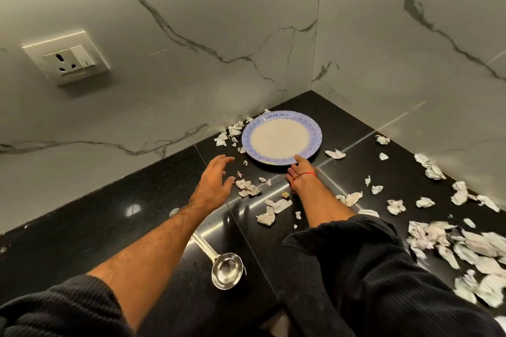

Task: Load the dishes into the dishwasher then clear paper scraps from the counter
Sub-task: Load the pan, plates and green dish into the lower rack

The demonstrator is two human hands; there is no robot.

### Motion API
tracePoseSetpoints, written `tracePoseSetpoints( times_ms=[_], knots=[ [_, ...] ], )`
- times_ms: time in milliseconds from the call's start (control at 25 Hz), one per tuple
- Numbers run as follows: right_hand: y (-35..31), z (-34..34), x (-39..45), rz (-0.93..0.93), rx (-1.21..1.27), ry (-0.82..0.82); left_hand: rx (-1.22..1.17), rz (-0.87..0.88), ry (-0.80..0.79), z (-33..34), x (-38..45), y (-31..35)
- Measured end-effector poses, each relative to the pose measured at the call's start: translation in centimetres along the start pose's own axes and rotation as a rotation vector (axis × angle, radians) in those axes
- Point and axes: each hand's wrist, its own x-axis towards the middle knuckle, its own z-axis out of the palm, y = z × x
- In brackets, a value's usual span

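Note:
A round plate (pixel 281 137) with a blue patterned rim lies flat in the far corner of the black counter (pixel 109 216). My right hand (pixel 300 172) reaches to the plate's near edge, fingertips touching the rim. My left hand (pixel 216 178) hovers open with spread fingers to the left of the plate, not touching it. A steel ladle (pixel 226 271) lies on the counter near me, its handle partly under my left forearm. Torn paper scraps (pixel 247 188) are strewn around the plate, with a large heap (pixel 471 254) at the right.
Marble walls meet at the corner just behind the plate. A wall socket (pixel 69 60) sits on the left wall. More scraps (pixel 432 169) line the foot of the right wall. The counter's left stretch is bare and glossy.

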Motion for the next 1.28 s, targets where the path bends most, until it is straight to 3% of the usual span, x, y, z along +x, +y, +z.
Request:
tracePoseSetpoints(
  times_ms=[280, 480, 640, 800, 960, 1280],
  knots=[
    [-0.8, 1.0, -1.0, 0.016, -0.026, -0.001, -0.004, -0.02, -0.049, -0.3, -1.8, -1.4],
    [-0.3, 1.8, -2.1, -0.17, 0.149, -0.012, -0.032, -0.016, -0.049, -0.6, -1.7, -1.1],
    [-0.2, -1.1, -5.0, -0.348, 0.032, 0.067, -0.081, -0.008, 0.006, -0.5, -1.8, -1.6],
    [0.5, -5.4, -9.0, -0.534, 0.003, 0.164, -0.255, -0.149, 0.117, -0.3, -2.5, -0.6],
    [2.6, -9.3, -13.0, -0.552, -0.067, 0.067, -0.569, -0.317, 0.043, 0.3, -3.5, 0.2],
    [8.5, -17.5, -26.3, -0.754, -0.03, 0.189, -0.554, -0.061, -0.113, 2.7, -8.8, 2.3]
  ],
)
